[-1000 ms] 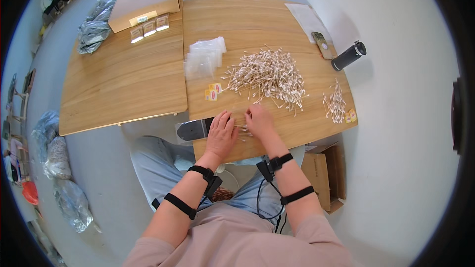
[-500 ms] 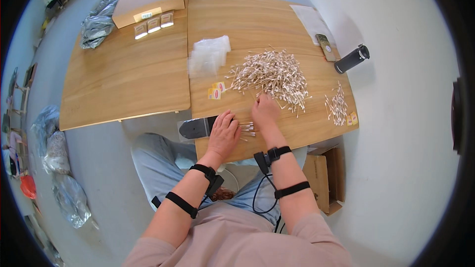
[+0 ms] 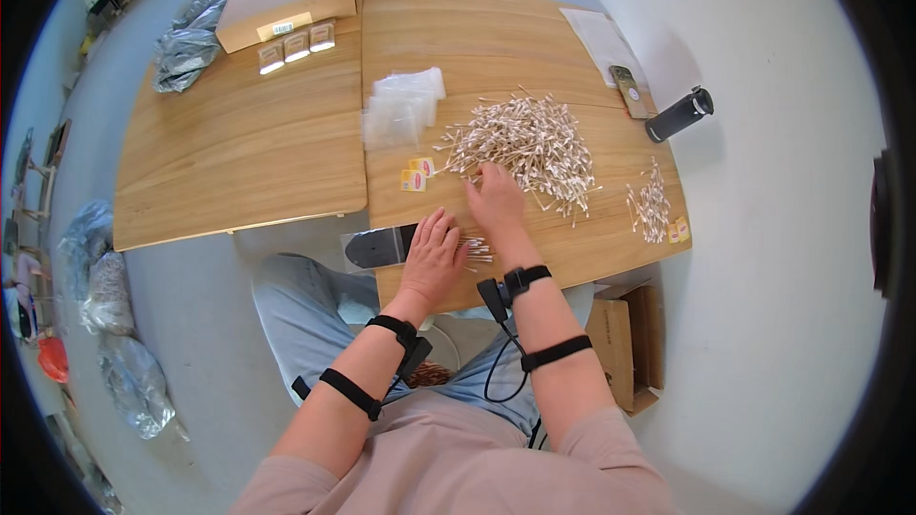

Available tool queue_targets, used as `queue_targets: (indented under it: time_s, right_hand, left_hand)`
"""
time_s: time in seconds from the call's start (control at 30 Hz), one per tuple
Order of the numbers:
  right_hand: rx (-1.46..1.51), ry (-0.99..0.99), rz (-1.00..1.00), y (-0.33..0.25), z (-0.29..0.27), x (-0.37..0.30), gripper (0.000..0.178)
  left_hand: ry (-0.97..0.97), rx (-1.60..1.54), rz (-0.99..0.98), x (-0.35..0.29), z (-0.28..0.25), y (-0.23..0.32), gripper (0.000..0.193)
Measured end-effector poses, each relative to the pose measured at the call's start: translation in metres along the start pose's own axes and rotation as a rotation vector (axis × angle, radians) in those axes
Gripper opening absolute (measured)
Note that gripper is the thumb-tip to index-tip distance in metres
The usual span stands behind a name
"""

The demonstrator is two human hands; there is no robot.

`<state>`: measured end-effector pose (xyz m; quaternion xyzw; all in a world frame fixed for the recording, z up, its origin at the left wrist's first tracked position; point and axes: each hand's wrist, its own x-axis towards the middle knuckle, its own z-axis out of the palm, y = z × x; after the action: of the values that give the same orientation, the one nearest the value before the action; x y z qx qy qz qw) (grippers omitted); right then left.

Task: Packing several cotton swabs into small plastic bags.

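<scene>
While my left hand (image 3: 432,256) lies flat, fingers slightly spread, across a dark pouch (image 3: 375,249) and a small cotton-swab bunch (image 3: 479,250), my right hand (image 3: 495,202) curls at the swab pile's (image 3: 534,141) near-left edge; whether its fingers pinch any, I cannot tell.

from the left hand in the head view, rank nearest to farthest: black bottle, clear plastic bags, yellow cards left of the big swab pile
1. Yellow cards: just ahead of the left hand.
2. Clear plastic bags: farther ahead, beyond the cards.
3. Black bottle: far off to the right.
</scene>
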<state>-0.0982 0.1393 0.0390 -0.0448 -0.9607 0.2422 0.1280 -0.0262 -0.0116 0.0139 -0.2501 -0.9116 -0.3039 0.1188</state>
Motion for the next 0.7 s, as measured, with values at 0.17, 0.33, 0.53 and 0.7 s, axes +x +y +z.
queue_targets:
  time_s: [0.17, 0.33, 0.53, 0.7]
  right_hand:
    - [-0.086, 0.016, -0.004, 0.013, 0.016, 0.004, 0.016]
    - [-0.092, -0.134, -0.019, 0.026, -0.006, -0.039, 0.012]
    - [0.193, -0.217, 0.089, 0.018, -0.027, -0.051, 0.017]
    - [0.080, -0.185, -0.069, -0.003, -0.014, -0.017, 0.015]
  left_hand:
    - [-0.004, -0.112, -0.026, 0.001, 0.001, 0.000, 0.021]
    - [0.045, -0.099, -0.056, -0.001, 0.001, -0.002, 0.025]
    - [0.056, -0.033, -0.024, 0.003, -0.002, 0.003, 0.030]
    - [-0.004, -0.043, -0.005, 0.000, 0.000, -0.002, 0.029]
